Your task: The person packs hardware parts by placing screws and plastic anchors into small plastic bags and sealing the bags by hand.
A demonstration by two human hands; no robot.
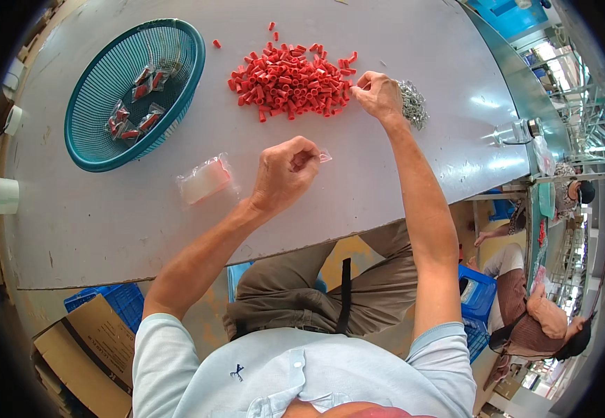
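My left hand [288, 173] is closed in a pinch over the table's near half, with a small clear plastic bag [324, 156] sticking out past its fingertips. Farther off, my right hand [377, 94] reaches to the right edge of a heap of short red plastic tubes [292, 82]. Its thumb and fingers are pressed together; what they hold, if anything, is too small to make out. A pile of small silvery metal pieces [412, 104] lies just beyond its wrist. Beside my left wrist rests a stack of clear bags [206, 181] in a plastic wrapper.
On the left stands a teal mesh basket [194, 76] containing several small filled bags [150, 80]. A clear jar [517, 132] is at the table's right edge, with tape rolls [5, 196] at the left. Blue crates [476, 296] and a co-worker [536, 313] are beyond the right edge.
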